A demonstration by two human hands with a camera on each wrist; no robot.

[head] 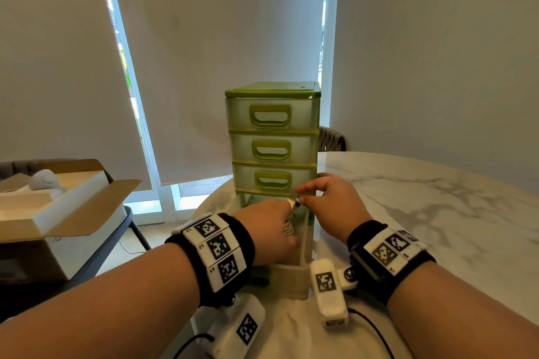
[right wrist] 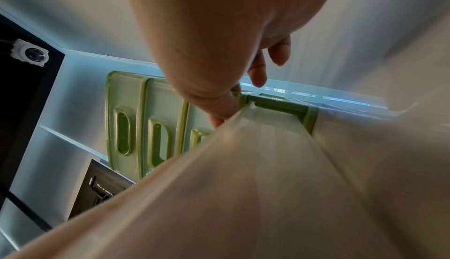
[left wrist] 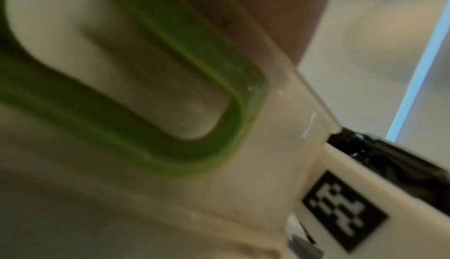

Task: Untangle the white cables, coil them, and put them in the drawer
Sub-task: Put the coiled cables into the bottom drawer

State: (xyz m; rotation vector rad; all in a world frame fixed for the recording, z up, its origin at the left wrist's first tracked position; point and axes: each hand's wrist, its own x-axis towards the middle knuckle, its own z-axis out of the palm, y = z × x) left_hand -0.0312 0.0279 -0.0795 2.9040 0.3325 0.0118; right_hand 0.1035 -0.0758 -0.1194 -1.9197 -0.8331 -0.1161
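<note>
A green and translucent drawer tower (head: 272, 137) stands on the marble table (head: 423, 213). Its bottom drawer (head: 291, 280) is pulled out toward me. My left hand (head: 271, 230) reaches down into that drawer and holds a coil of white cable (head: 288, 229). My right hand (head: 329, 207) hovers over the drawer's right side, thumb and forefinger pinching the cable's plug end (head: 294, 203) against the left hand. The right wrist view shows my right hand (right wrist: 219, 51) above the drawer's side wall (right wrist: 268, 167). The blurred left wrist view shows only the drawer front's green handle (left wrist: 194, 153).
An open cardboard box (head: 58, 207) with white packing sits on a dark stand at the left. A woven chair back (head: 332, 138) shows behind the tower. Blinds and window frames fill the background. Marble surface stretches to the right of the tower.
</note>
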